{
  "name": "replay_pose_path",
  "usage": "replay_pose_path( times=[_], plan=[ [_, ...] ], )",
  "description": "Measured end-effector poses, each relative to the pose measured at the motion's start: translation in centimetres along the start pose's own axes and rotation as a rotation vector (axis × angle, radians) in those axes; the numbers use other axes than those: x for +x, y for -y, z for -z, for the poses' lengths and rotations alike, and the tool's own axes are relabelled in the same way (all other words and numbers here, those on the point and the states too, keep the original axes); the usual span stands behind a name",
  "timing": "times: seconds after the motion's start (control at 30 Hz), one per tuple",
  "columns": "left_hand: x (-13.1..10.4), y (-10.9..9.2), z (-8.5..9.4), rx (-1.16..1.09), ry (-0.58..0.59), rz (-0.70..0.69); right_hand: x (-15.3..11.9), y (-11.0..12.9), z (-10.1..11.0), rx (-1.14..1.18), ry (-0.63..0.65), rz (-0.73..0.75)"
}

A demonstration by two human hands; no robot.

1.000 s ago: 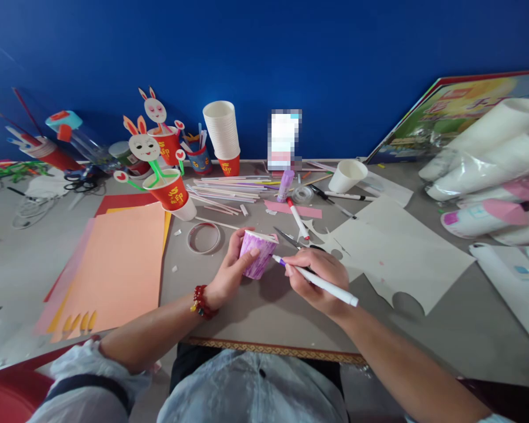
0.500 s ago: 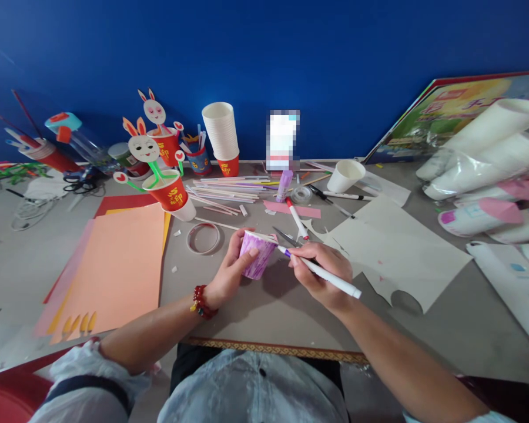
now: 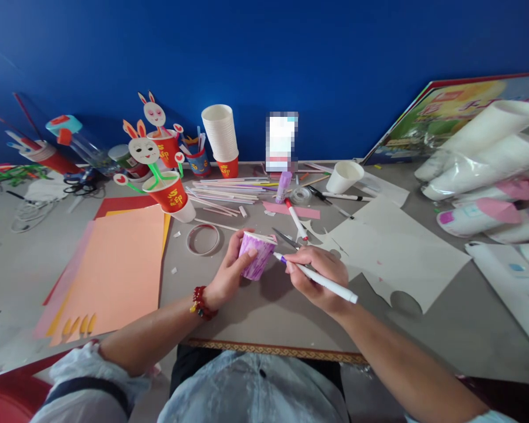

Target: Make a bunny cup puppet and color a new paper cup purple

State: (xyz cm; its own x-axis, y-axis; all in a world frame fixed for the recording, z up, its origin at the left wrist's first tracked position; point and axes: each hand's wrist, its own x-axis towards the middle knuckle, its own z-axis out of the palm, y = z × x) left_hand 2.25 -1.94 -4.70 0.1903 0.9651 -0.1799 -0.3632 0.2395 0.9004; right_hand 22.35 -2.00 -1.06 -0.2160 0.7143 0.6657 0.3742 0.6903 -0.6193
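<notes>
My left hand (image 3: 230, 267) is wrapped round a paper cup (image 3: 256, 258) whose side is streaked with purple colouring. The cup tilts slightly above the table, its rim upward. In my right hand (image 3: 320, 276) is a white marker (image 3: 330, 285) with a purple collar, held like a pen. Its tip points at the cup's right side near the rim; whether it touches, I cannot tell. Scissors (image 3: 286, 237), partly hidden, lie behind the cup near a red-and-white marker (image 3: 296, 218). A roll of tape (image 3: 203, 239) lies left of my left hand.
Coloured paper sheets (image 3: 119, 264) lie on the left, and cut white paper (image 3: 401, 252) on the right. Behind stand rabbit-decorated cups (image 3: 170, 191), stacked paper cups (image 3: 220, 132), a single white cup (image 3: 344, 177) and a purple glue stick (image 3: 283, 187). Paper sticks (image 3: 229, 191) lie at the back.
My right hand has shifted slightly left and down with the marker, its tip now lower along the cup's right side. My left hand and the cup have barely moved.
</notes>
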Motion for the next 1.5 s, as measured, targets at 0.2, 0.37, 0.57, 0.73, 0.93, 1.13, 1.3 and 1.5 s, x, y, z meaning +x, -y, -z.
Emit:
replay_pose_path(
  times=[0.2, 0.37, 0.57, 0.73, 0.93, 1.13, 1.3, 1.5],
  plan=[
    [0.0, -0.1, -0.2, -0.007, -0.004, -0.022, 0.1, 0.5, 0.0, 0.048, -0.005, 0.072],
    [0.0, 0.1, 0.0, -0.022, -0.012, 0.026, 0.0, 0.6, 0.4, 0.077, 0.011, 0.022],
    [0.5, 0.2, 0.2, -0.132, -0.007, 0.078, -1.1, -0.9, 0.6, 0.094, 0.01, -0.145],
    [0.6, 0.3, 0.2, -0.198, -0.004, 0.08, -1.5, -1.0, 0.3, 0.116, 0.039, -0.154],
    [0.1, 0.3, 0.4, -0.093, 0.021, 0.039, -1.6, -0.9, 0.2, 0.115, 0.053, -0.127],
    [0.4, 0.2, 0.6, 0.005, 0.05, -0.039, -1.4, -0.8, 0.1, 0.113, 0.057, -0.124],
    [0.3, 0.0, 0.6, 0.034, 0.053, -0.047, -1.3, -0.7, -0.1, 0.107, 0.036, -0.119],
    [0.0, -0.2, 0.4, 0.207, 0.066, -0.121, -0.9, 0.0, -0.1, 0.027, 0.02, -0.019]
  ],
)
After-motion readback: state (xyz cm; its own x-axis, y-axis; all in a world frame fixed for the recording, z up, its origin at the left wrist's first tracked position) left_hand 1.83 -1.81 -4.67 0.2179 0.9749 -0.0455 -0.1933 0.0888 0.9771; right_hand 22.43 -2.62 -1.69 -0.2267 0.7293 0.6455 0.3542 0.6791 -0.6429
